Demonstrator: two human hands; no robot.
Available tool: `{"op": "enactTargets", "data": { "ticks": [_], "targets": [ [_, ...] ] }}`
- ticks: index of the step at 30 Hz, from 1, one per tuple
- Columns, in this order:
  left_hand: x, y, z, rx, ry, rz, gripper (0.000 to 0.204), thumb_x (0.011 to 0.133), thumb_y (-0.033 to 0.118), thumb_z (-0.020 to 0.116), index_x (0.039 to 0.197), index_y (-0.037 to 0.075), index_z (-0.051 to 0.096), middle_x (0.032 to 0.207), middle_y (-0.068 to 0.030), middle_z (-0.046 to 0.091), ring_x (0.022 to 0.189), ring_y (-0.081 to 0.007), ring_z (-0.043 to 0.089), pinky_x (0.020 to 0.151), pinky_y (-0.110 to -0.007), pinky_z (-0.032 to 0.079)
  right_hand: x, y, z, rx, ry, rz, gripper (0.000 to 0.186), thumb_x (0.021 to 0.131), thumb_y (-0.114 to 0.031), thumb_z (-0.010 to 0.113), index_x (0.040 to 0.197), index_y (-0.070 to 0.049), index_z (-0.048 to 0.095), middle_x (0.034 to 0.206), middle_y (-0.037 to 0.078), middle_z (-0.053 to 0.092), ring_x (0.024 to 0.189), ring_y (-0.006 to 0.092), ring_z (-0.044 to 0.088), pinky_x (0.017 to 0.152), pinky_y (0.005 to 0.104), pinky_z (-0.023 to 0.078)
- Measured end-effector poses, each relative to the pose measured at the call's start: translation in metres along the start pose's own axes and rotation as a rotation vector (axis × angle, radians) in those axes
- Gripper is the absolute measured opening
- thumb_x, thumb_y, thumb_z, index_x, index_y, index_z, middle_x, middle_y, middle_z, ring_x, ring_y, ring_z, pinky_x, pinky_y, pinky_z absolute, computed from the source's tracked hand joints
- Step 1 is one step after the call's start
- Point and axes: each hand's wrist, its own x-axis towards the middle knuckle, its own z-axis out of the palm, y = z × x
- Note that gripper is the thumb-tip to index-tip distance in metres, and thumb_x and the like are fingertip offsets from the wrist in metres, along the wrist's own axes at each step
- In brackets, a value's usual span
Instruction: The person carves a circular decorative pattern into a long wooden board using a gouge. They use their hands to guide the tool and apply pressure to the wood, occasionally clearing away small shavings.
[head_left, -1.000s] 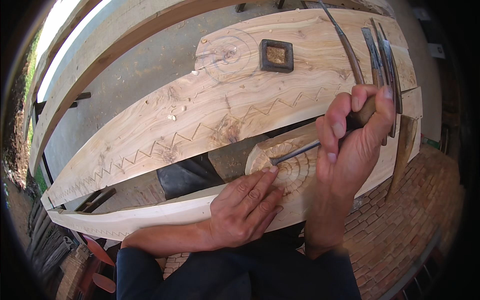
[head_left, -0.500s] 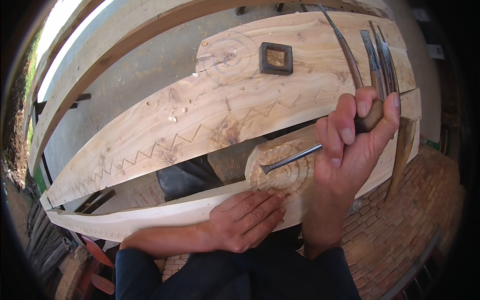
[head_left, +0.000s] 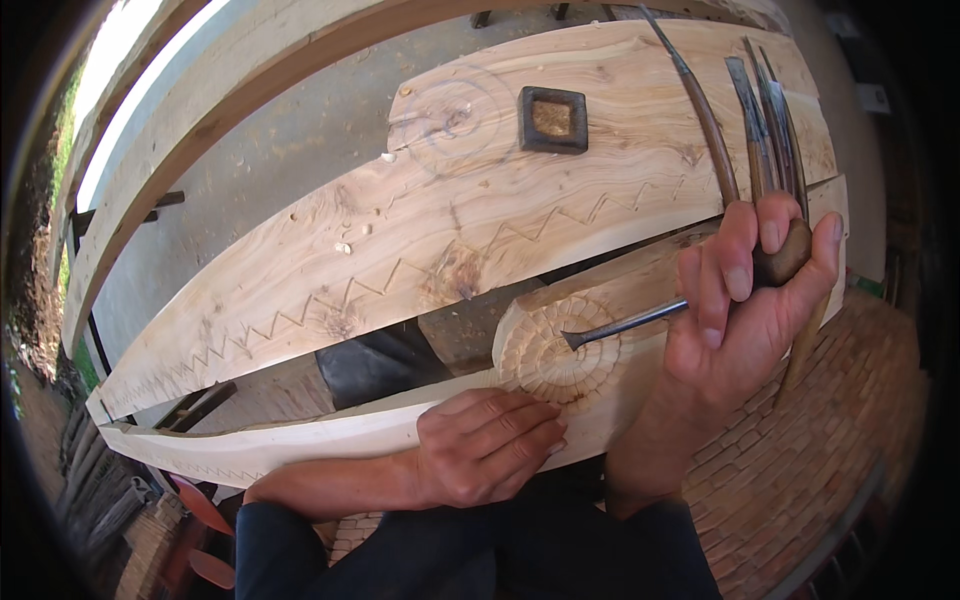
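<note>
While my right hand [head_left: 745, 320] closes around the dark rounded handle of a carving gouge [head_left: 640, 322], its metal tip rests on the round rosette [head_left: 550, 350] cut into the near plank [head_left: 330, 435]. My left hand [head_left: 485, 445] lies flat and empty on that plank's front edge, fingers spread just below the rosette, gripping nothing. Beyond a dark gap lies the wide plank [head_left: 480, 220], which bears a zigzag line [head_left: 350, 290] carved along its near edge and faint circles [head_left: 450, 120] drawn toward its far side. Beside those circles sits a small dark square block [head_left: 552, 118]. Several spare chisels [head_left: 760, 120] lie side by side at the right end of the wide plank, just above my right hand. Brick paving [head_left: 800, 460] shows under my right forearm.
</note>
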Motion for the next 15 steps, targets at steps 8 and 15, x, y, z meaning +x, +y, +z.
{"op": "enactTargets", "data": {
  "ticks": [8,15],
  "targets": [
    [-0.001,0.004,-0.006,-0.205,0.082,-0.334,0.031,0.088,0.008,0.087,0.116,-0.001,0.078,0.101,-0.0159,0.081,0.091,-0.026,0.08,0.078,-0.033,0.064,-0.043,0.003,0.024,-0.575,-0.448,-0.242,0.051,0.104,-0.053,0.065,0.083,-0.009,0.05,0.061,0.003,0.046,0.043,0.0123,0.041,0.042,0.0275,0.034],
    [0.006,-0.004,-0.015,-0.239,0.153,-0.344,0.028,0.095,0.011,0.081,0.117,-0.005,0.076,0.103,-0.0225,0.081,0.096,-0.0266,0.082,0.088,-0.034,0.065,-0.129,0.05,0.059,-0.769,-1.062,-0.607,0.05,0.098,-0.044,0.076,0.072,-0.008,0.053,0.061,0.006,0.051,0.048,0.0183,0.057,0.048,0.0336,0.047]
  ]
}}
